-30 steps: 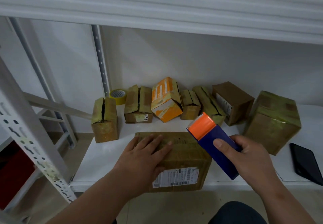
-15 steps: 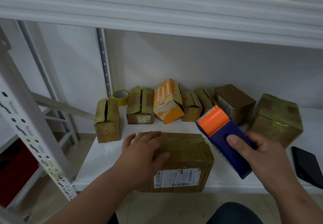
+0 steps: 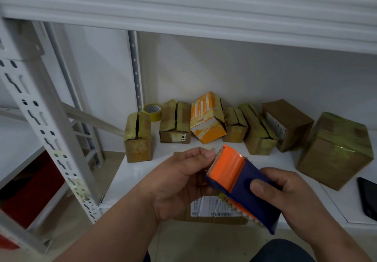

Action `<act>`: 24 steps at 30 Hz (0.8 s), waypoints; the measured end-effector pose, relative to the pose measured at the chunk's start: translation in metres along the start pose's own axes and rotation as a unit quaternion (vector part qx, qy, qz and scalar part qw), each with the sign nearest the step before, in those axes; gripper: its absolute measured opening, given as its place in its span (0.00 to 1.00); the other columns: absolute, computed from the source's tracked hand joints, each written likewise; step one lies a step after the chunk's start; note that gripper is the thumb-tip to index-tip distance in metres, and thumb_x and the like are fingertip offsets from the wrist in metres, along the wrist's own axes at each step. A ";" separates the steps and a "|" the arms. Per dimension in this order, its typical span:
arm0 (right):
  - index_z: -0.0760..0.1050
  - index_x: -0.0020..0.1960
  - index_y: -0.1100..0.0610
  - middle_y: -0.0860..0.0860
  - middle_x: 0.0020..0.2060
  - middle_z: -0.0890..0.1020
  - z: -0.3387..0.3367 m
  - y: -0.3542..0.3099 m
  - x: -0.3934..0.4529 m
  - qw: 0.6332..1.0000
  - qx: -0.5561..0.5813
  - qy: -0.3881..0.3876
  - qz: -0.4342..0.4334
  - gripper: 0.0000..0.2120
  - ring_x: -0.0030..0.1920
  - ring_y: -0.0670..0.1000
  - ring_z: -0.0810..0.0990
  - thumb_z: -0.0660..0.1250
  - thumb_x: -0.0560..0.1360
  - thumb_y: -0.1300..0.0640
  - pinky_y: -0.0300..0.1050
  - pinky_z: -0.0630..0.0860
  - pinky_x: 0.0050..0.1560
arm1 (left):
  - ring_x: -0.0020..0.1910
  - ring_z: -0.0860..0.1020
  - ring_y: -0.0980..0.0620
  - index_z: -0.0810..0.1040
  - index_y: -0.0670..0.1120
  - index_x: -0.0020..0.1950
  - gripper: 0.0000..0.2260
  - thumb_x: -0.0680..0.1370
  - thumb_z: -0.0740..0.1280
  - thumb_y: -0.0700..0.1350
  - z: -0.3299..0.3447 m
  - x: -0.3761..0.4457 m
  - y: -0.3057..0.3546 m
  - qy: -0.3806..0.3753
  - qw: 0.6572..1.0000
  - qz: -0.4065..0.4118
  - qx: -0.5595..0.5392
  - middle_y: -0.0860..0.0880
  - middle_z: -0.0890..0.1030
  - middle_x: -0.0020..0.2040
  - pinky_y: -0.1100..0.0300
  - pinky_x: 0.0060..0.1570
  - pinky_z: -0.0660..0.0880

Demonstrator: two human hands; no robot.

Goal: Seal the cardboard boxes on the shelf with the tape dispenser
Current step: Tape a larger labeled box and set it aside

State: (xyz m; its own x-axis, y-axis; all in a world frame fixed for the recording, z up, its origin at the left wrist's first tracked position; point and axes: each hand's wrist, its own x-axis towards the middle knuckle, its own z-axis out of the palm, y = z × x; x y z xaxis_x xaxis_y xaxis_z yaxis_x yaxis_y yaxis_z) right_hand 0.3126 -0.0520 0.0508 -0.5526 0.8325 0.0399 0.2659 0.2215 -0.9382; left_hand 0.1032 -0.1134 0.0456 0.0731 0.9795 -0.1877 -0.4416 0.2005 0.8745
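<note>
My right hand (image 3: 289, 198) grips the blue body of the tape dispenser (image 3: 242, 188), thumb on its top face. The dispenser's orange head points up and left, its toothed edge toward my left hand (image 3: 183, 182). My left hand has its fingers curled at that toothed front end; whether they pinch the tape end I cannot tell. Both hands hover over a flat cardboard box (image 3: 214, 210) with a white shipping label at the shelf's front edge; most of it is hidden. Several small cardboard boxes stand in a row behind, one of them orange and white (image 3: 207, 118).
A yellow tape roll (image 3: 153, 111) lies at the back left by the wall. A bigger taped box (image 3: 334, 151) stands at the right, a black phone (image 3: 368, 198) beside it. The white shelf (image 3: 130, 178) has a perforated post (image 3: 47, 131) at its left and another shelf overhead.
My left hand has lifted off the flat box and come up to the dispenser's toothed end. My right hand has brought the dispenser left and nearer, over that box.
</note>
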 end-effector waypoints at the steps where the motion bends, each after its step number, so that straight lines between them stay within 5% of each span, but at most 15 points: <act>1: 0.82 0.37 0.51 0.52 0.29 0.82 0.002 0.001 0.001 1.000 0.003 -0.005 0.002 0.33 0.27 0.46 0.79 0.71 0.49 0.23 0.33 0.70 0.27 | 0.47 0.77 0.45 0.75 0.37 0.62 0.24 0.71 0.72 0.50 -0.002 -0.001 -0.001 -0.008 1.000 0.000 -0.020 0.37 0.76 0.51 0.56 0.46 0.78; 7: 0.81 0.40 0.58 0.57 0.33 0.83 0.006 0.004 0.002 1.000 -0.006 -0.014 0.019 0.39 0.31 0.53 0.80 0.72 0.50 0.23 0.37 0.72 0.30 | 0.40 0.79 0.49 0.82 0.42 0.48 0.08 0.73 0.69 0.45 -0.006 -0.003 -0.005 0.000 0.998 0.000 -0.061 0.42 0.80 0.43 0.58 0.39 0.79; 12: 0.82 0.40 0.55 0.58 0.35 0.83 0.006 0.003 0.001 0.999 -0.018 -0.024 0.023 0.37 0.33 0.57 0.81 0.72 0.50 0.23 0.42 0.72 0.33 | 0.40 0.80 0.49 0.85 0.43 0.48 0.10 0.73 0.66 0.46 -0.011 -0.004 -0.005 0.008 0.999 -0.007 -0.045 0.43 0.82 0.43 0.57 0.42 0.79; 18: 0.79 0.34 0.50 0.50 0.26 0.79 0.005 -0.004 0.000 0.997 -0.068 -0.019 0.012 0.33 0.26 0.43 0.76 0.68 0.50 0.21 0.31 0.67 0.27 | 0.35 0.79 0.50 0.84 0.46 0.36 0.19 0.78 0.58 0.51 -0.020 -0.009 -0.005 0.000 0.997 -0.047 -0.057 0.47 0.80 0.34 0.51 0.47 0.73; 24: 0.80 0.39 0.56 0.55 0.33 0.82 0.006 0.000 0.003 0.983 -0.180 -0.036 0.007 0.41 0.32 0.50 0.80 0.63 0.51 0.18 0.37 0.70 0.30 | 0.38 0.80 0.51 0.81 0.42 0.47 0.12 0.72 0.69 0.50 -0.024 -0.010 -0.012 0.084 0.992 -0.009 0.093 0.43 0.81 0.41 0.58 0.39 0.77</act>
State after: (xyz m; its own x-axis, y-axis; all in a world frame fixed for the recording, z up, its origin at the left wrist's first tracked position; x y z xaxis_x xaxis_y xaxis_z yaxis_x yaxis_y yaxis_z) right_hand 0.3062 -0.0527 0.0489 -0.5974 0.8019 -0.0088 0.5293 0.3860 -0.7555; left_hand 0.0860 -0.1258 0.0261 -0.0775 0.9618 -0.2624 -0.2686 0.2333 0.9346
